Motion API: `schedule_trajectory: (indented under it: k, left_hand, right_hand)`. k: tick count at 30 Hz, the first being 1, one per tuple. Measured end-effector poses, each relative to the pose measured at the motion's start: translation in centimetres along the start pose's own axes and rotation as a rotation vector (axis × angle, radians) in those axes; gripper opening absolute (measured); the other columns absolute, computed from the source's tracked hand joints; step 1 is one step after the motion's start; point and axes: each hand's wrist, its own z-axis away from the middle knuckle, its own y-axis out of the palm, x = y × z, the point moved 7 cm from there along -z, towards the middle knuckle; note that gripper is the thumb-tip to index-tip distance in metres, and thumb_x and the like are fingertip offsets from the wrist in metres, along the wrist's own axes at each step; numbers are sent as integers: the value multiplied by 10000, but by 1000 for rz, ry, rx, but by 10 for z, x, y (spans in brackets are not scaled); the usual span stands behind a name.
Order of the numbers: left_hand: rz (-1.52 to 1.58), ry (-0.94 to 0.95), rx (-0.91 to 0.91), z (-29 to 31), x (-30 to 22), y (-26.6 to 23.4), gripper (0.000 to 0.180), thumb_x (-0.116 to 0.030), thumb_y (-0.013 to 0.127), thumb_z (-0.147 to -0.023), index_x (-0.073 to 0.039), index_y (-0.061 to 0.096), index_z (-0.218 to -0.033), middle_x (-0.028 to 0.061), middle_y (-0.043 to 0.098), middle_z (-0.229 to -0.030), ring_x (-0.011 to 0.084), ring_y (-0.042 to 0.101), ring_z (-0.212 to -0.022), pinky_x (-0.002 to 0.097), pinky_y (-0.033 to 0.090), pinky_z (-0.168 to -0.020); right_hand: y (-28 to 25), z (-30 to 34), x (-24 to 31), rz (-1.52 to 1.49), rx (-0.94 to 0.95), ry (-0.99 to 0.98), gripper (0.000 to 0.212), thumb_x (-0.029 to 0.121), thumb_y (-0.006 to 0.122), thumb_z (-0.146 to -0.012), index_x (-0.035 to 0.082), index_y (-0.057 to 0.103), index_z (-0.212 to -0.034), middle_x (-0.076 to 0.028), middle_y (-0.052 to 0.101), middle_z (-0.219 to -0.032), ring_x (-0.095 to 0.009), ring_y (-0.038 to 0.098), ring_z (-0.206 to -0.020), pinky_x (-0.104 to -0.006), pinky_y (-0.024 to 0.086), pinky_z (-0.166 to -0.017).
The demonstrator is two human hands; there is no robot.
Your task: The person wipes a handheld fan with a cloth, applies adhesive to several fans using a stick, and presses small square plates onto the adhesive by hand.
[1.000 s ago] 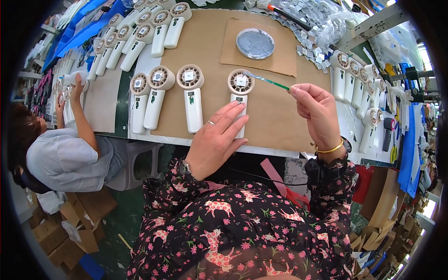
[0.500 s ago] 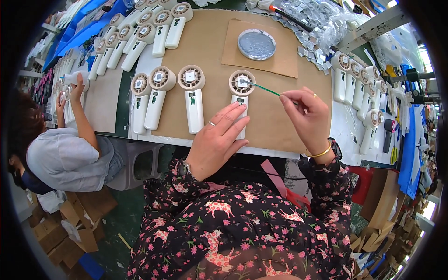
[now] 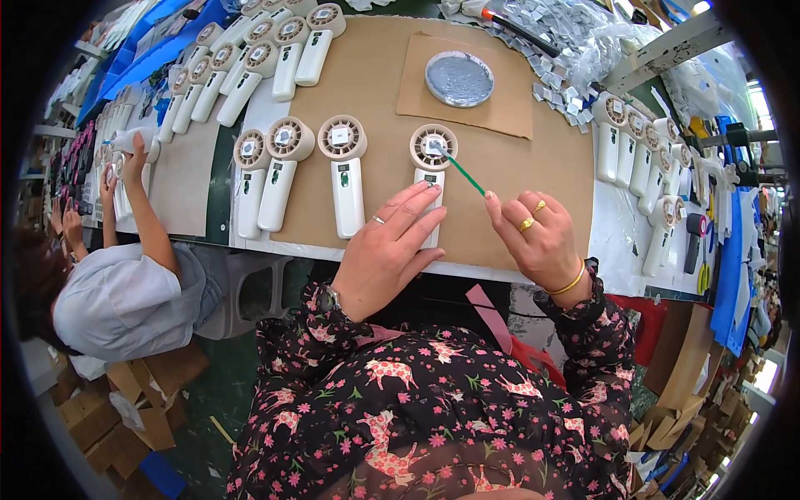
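A white handheld fan with a round beige head lies on brown card in front of me. My left hand lies across its handle, fingers stretched out and resting on it. My right hand pinches a thin green stick at its near end. The stick's far tip touches the pale square at the centre of the fan head, where grey paste shows. Beyond the fan, a round shallow dish of grey paste sits on a smaller card sheet.
Three more fans, one of them a fan, lie to the left. Several fans stand in rows at the back left, others at the right. Small silvery squares are heaped at the back right. A co-worker sits at the left.
My right hand has turned and shifted lower and slightly left, so the green stick slants more steeply. Its tip stays at the fan's centre. My left hand has not moved.
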Motion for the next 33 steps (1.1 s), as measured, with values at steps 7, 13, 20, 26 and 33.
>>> schedule_trajectory:
  k: [7,13,20,26,33]
  left_hand:
    - [10,-2,3,0,1,-1,520,-173,845,-913,-16,671,-1377,145,592,-1565,334,529,-1505,446,522,-1175]
    - [9,-12,12,0,1,-1,526,-175,845,-914,-13,668,-1382,148,588,-1571,337,527,-1507,448,518,-1183]
    - [8,-12,9,1,1,0,524,-176,841,-921,-13,667,-1387,146,586,-1574,336,525,-1508,450,517,-1186]
    - [8,-9,8,1,-1,-1,515,-175,836,-930,-9,667,-1387,149,587,-1572,336,524,-1509,450,518,-1187]
    - [37,5,-11,1,0,-3,538,-190,837,-942,-3,655,-1412,161,579,-1580,349,533,-1496,455,519,-1176]
  right_hand:
    - [-2,2,2,-8,-38,7,382,-18,776,-815,-22,764,-1197,-27,534,-869,-178,577,-724,-341,492,-622]
    - [-9,1,-1,-43,-131,32,411,-72,837,-781,-12,771,-1181,-26,538,-837,-180,583,-701,-340,481,-608]
    - [-18,-4,-6,-126,-269,147,365,-108,870,-771,-3,785,-1110,-35,611,-820,-195,593,-666,-350,477,-593]
    - [-8,-1,-16,-229,-310,251,299,-100,883,-789,9,789,-1051,-53,643,-802,-190,606,-662,-340,478,-594]
    - [2,20,-45,-572,-338,637,145,-28,847,-920,-14,792,-1053,20,644,-813,-66,504,-637,-255,387,-564]
